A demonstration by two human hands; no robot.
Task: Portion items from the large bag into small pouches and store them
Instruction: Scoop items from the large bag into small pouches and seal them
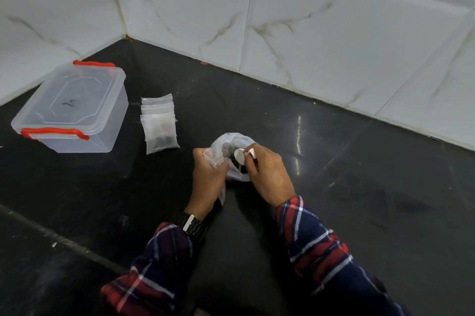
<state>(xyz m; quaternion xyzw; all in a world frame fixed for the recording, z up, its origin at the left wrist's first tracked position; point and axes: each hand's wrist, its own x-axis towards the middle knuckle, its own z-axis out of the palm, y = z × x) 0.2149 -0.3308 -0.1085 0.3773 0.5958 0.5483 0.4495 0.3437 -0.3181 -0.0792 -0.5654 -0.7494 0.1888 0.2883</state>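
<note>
The left grip (209, 174) pinches a small pouch (214, 159). The right grip (267, 174) holds a white scoop (240, 155) over the large bag (235, 139). No writing is readable.

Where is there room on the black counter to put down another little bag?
Bare counter lies right of the right hand, up to the tiled wall. It is crowded left, around the box and pouches.

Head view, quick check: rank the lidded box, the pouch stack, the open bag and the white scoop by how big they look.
1. Box, clearly largest.
2. Pouch stack and bag: too close to rank, since both hands cover part of the bag.
3. Scoop, smallest, partly hidden by the right hand.
</note>
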